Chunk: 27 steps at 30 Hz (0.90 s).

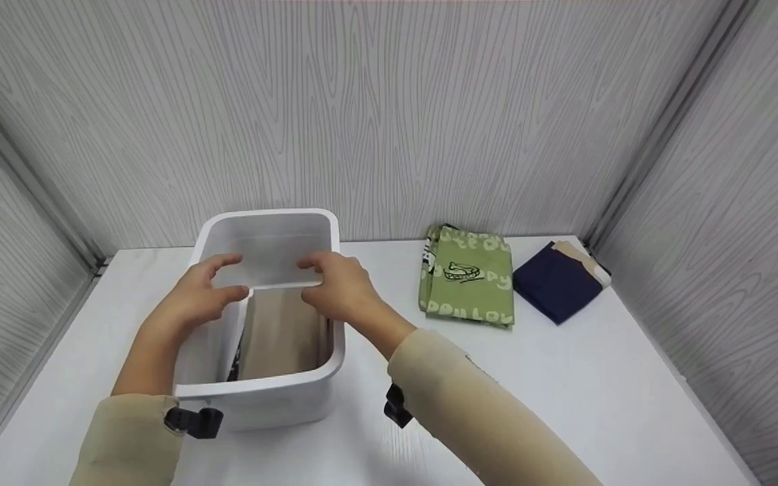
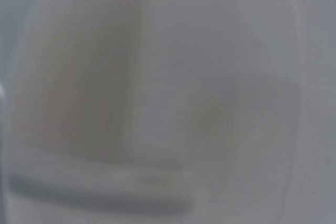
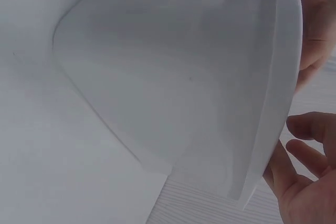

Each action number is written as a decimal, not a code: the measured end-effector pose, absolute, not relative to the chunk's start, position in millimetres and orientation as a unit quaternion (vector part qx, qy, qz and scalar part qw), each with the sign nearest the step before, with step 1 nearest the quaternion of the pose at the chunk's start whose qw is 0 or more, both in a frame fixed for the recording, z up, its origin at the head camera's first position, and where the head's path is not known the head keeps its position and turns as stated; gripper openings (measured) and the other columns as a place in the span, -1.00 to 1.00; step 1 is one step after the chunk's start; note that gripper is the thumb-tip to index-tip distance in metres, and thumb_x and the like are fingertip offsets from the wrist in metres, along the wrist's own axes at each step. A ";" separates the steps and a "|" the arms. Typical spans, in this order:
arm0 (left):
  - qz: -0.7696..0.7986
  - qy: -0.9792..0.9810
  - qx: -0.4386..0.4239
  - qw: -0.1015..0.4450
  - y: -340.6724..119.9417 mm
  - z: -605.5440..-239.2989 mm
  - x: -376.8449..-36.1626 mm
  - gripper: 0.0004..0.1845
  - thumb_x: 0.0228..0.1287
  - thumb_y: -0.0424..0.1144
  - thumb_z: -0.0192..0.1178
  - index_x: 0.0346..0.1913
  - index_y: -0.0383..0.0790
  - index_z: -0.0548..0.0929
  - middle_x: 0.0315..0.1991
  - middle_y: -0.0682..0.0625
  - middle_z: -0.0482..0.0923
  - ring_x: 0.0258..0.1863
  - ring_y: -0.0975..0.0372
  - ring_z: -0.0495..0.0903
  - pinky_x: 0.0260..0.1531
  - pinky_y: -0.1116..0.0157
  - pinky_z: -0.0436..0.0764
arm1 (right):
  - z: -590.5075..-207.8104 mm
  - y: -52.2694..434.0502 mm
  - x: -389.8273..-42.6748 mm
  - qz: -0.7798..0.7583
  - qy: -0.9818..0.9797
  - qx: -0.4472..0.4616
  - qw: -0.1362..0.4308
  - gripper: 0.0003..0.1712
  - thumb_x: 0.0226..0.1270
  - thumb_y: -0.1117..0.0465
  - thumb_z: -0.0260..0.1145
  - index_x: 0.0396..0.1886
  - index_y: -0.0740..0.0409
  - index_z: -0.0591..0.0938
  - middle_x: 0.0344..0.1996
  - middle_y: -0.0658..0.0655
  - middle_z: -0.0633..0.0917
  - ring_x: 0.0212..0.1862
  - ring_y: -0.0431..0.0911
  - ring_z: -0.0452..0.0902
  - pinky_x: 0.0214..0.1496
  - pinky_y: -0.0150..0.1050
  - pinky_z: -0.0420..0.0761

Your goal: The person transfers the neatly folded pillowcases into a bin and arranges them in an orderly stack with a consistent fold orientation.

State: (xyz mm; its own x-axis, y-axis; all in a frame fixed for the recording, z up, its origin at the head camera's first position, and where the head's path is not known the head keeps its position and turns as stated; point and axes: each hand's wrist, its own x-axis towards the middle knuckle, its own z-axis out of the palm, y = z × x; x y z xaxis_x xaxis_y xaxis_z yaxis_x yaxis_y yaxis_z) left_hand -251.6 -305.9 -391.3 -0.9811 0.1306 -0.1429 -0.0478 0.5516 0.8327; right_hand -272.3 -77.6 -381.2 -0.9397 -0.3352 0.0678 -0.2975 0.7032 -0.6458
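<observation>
A white plastic bin stands on the table at the left. Inside, a beige flat piece lies at the near side, with a thin white edge along its back and left. A strip of black-and-white pattern shows beside it. My left hand reaches over the bin's left wall, thumb and fingers apart. Over the right wall comes my right hand, its fingers spread from the thumb and nothing between them. Both thumbs are close to the back of the beige piece. Blur fills the left wrist view.
A folded green cloth with white lettering lies right of the bin. Beside it is a folded navy cloth with a beige edge. Grey wood-grain panels enclose the white table at the back and sides.
</observation>
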 end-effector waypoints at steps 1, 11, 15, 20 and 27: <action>0.471 0.877 0.023 0.090 -305.5 -391.7 -251.3 -0.25 0.41 -0.29 0.11 0.55 -0.34 0.04 0.50 -0.55 -0.15 0.41 -0.38 0.14 0.14 -0.18 0.52 | -380.7 -75.2 -272.7 -0.351 0.920 -0.171 0.026 -0.47 0.18 0.30 0.31 0.19 -0.01 0.65 0.14 0.12 0.68 0.06 -0.05 0.62 -0.13 -0.23 0.69; 0.490 0.868 0.023 0.079 -300.5 -388.7 -249.3 -0.28 0.44 -0.27 0.09 0.55 -0.34 0.06 0.49 -0.54 -0.06 0.39 -0.40 0.19 0.17 -0.23 0.48 | -373.7 -54.1 -274.3 -0.417 0.891 -0.178 0.030 -0.46 0.20 0.33 0.24 0.23 0.05 0.63 0.13 0.14 0.67 -0.02 -0.06 0.71 -0.15 -0.27 0.71; 0.486 0.871 0.032 0.070 -293.8 -386.0 -248.6 -0.29 0.43 -0.27 0.08 0.54 -0.33 0.09 0.49 -0.52 -0.03 0.38 -0.39 0.20 0.20 -0.24 0.45 | -370.9 -43.3 -274.4 -0.424 0.887 -0.181 0.036 -0.45 0.22 0.31 0.24 0.26 0.05 0.60 0.14 0.17 0.66 -0.04 -0.07 0.72 -0.15 -0.26 0.71; 0.467 0.881 0.046 0.057 -282.6 -384.0 -247.4 -0.31 0.43 -0.26 0.08 0.54 -0.31 0.12 0.48 -0.50 0.01 0.39 -0.39 0.20 0.28 -0.27 0.34 | -370.7 -26.6 -276.4 -0.411 0.894 -0.176 0.024 -0.45 0.22 0.25 0.27 0.27 0.01 0.59 0.13 0.17 0.67 0.00 -0.03 0.70 -0.09 -0.21 0.69; 0.439 0.891 0.106 0.036 -263.6 -383.7 -239.9 -0.33 0.43 -0.26 0.09 0.53 -0.27 0.16 0.47 -0.44 0.11 0.38 -0.36 0.23 0.24 -0.26 0.38 | -374.9 0.6 -278.5 -0.417 0.893 -0.168 0.017 -0.37 0.22 0.25 0.28 0.35 0.00 0.52 0.17 0.20 0.64 0.06 0.04 0.68 -0.06 -0.15 0.70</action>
